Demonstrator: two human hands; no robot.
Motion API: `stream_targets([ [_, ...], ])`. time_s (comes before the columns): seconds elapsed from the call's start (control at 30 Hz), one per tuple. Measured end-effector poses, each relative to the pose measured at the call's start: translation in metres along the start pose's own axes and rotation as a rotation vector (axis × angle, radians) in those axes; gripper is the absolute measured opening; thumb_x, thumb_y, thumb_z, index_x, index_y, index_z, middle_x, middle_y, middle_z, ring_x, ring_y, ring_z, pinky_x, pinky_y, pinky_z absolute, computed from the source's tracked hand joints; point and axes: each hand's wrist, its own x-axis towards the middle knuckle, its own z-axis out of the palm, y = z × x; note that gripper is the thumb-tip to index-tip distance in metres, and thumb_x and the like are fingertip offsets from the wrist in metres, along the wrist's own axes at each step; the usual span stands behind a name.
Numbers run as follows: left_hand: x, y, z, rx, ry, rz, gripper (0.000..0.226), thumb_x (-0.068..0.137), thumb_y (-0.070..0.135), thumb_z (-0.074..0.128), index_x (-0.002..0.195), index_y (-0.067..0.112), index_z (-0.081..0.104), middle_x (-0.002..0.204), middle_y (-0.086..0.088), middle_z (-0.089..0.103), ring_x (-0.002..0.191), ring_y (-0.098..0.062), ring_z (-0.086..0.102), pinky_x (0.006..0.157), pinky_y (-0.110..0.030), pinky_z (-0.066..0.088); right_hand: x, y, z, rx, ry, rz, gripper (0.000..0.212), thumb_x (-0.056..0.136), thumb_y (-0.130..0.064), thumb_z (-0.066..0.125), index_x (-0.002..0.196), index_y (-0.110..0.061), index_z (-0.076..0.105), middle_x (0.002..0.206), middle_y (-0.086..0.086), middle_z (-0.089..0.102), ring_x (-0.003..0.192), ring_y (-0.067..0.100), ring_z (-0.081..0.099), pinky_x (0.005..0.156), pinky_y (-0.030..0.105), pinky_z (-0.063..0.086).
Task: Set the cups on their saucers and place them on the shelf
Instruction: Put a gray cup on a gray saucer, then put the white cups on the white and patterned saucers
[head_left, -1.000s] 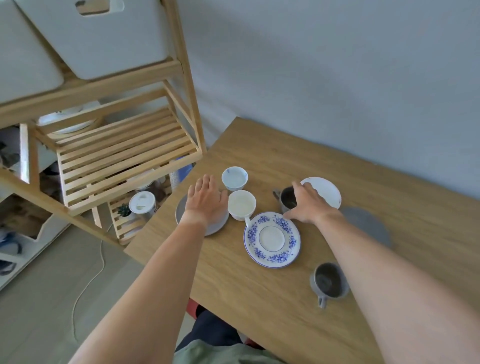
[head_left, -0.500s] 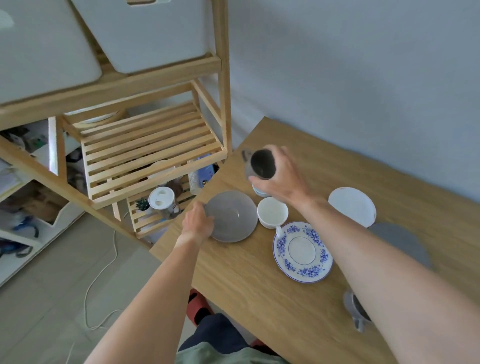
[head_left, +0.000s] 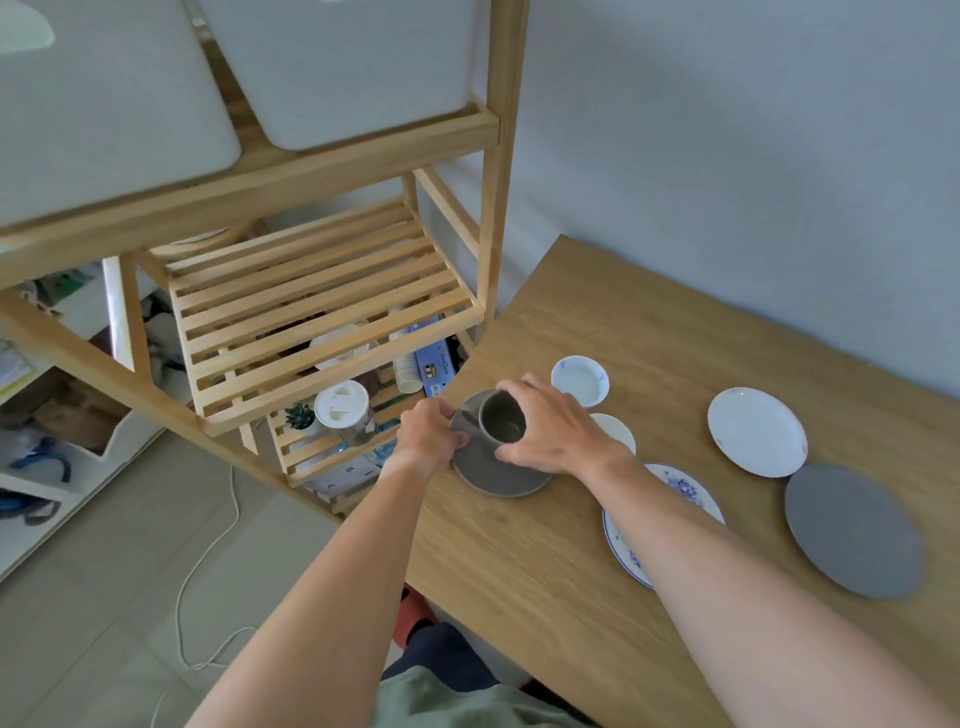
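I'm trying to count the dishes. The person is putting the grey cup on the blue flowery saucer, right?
Not quite. The head view shows the right hand putting the grey cup on the grey saucer, whose edge the left hand holds. The blue flowery saucer lies further right on the table, with no cup on the part that shows beyond the arm.

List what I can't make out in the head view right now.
- Blue-patterned saucer: mostly behind the right forearm.
- Cream cup: largely hidden by the right hand.
- Whether the grey cup touches the grey saucer: fingers block it.
- Items under the shelf slats: too obscured.
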Motion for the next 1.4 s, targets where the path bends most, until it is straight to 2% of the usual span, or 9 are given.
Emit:
stream_targets([
  [0.27, 0.013, -0.003, -0.007, 0.042, -0.091, 0.059, 0.022, 0.084, 0.019, 0.078, 0.089, 0.025, 0.057, 0.099, -0.008, 0.068, 0.088, -0.027, 0.070, 0.074, -0.039, 0.061, -0.002, 0.001, 0.009, -0.021, 0.030, 0.009, 0.071, 0.073, -0.032, 0.077, 0.137, -0.022, 0.047, 0.124, 0.000, 0.050, 0.103, 0.021, 0.053, 0.092, 0.039, 0.048],
  [0.4, 0.014, -0.004, -0.017, 0.122, -0.133, 0.085, 0.018, 0.089, 0.019, 0.069, 0.106, 0.023, 0.065, 0.113, -0.007, 0.067, 0.103, -0.023, 0.063, 0.093, -0.041, 0.054, -0.004, 0.004, 0.012, -0.039, 0.025, 0.015, 0.080, 0.071, -0.031, 0.077, 0.141, -0.021, 0.041, 0.127, 0.002, 0.050, 0.116, 0.026, 0.052, 0.096, 0.041, 0.047],
  [0.5, 0.008, 0.000, -0.025, 0.131, -0.117, 0.083, 0.034, 0.089, 0.021, 0.059, 0.123, 0.021, 0.063, 0.128, -0.008, 0.061, 0.118, -0.027, 0.055, 0.101, -0.042, 0.046, -0.006, 0.005, 0.010, -0.105, 0.008, -0.007, 0.097, 0.070, -0.048, 0.076, 0.151, -0.020, 0.028, 0.130, 0.004, 0.048, 0.121, 0.027, 0.045, 0.102, 0.043, 0.040],
  [0.6, -0.001, 0.015, -0.028, 0.123, -0.005, 0.166, 0.042, 0.089, 0.025, 0.059, 0.130, 0.017, 0.058, 0.132, -0.011, 0.059, 0.122, -0.031, 0.055, 0.103, -0.049, 0.046, -0.013, 0.014, -0.008, 0.009, 0.146, 0.000, 0.080, 0.081, -0.054, 0.061, 0.149, -0.021, 0.034, 0.128, 0.004, 0.050, 0.122, 0.028, 0.045, 0.102, 0.041, 0.034],
  [0.77, -0.014, 0.074, 0.000, 0.216, 0.171, 0.369, 0.048, 0.086, 0.031, 0.063, 0.131, 0.014, 0.057, 0.133, -0.009, 0.057, 0.123, -0.030, 0.053, 0.105, -0.050, 0.043, -0.043, 0.065, -0.042, 0.351, 0.514, 0.354, 0.048, 0.091, -0.013, 0.047, 0.139, -0.016, 0.049, 0.138, 0.007, 0.052, 0.129, 0.027, 0.045, 0.107, 0.039, 0.035],
  [0.9, -0.019, 0.112, 0.043, 0.404, 0.144, 0.407, 0.061, 0.087, 0.045, 0.061, 0.138, 0.013, 0.051, 0.141, -0.012, 0.052, 0.132, -0.033, 0.046, 0.107, -0.046, 0.036, -0.082, 0.122, -0.056, 0.264, 0.110, 0.753, 0.041, 0.087, 0.002, 0.044, 0.125, -0.001, 0.059, 0.129, 0.021, 0.058, 0.118, 0.038, 0.056, 0.098, 0.048, 0.050],
  [1.0, -0.016, 0.131, 0.066, 0.478, 0.067, 0.389, 0.081, 0.075, 0.058, 0.072, 0.138, 0.013, 0.048, 0.137, -0.013, 0.053, 0.128, -0.034, 0.049, 0.103, -0.043, 0.038, -0.110, 0.137, -0.052, 0.264, -0.105, 0.802, 0.015, 0.086, -0.002, 0.059, 0.101, 0.000, 0.062, 0.098, 0.018, 0.062, 0.084, 0.030, 0.061, 0.071, 0.037, 0.052],
  [1.1, -0.013, 0.144, 0.079, 0.577, -0.032, 0.296, 0.099, 0.061, 0.063, 0.080, 0.139, 0.016, 0.042, 0.139, -0.011, 0.047, 0.126, -0.034, 0.050, 0.099, -0.044, 0.042, -0.124, 0.148, -0.034, 0.335, -0.117, 0.830, 0.024, 0.075, -0.005, 0.071, 0.097, -0.008, 0.061, 0.086, 0.009, 0.060, 0.064, 0.023, 0.051, 0.055, 0.032, 0.043],
  [1.4, -0.003, 0.152, 0.092, 0.464, -0.089, 0.190, 0.106, 0.060, 0.052, 0.087, 0.147, 0.020, 0.035, 0.145, -0.013, 0.039, 0.133, -0.038, 0.044, 0.102, -0.049, 0.045, -0.138, 0.173, -0.020, 0.316, -0.012, 0.777, 0.008, 0.084, -0.009, 0.067, 0.088, -0.006, 0.062, 0.086, 0.014, 0.068, 0.061, 0.021, 0.057, 0.056, 0.032, 0.049],
])
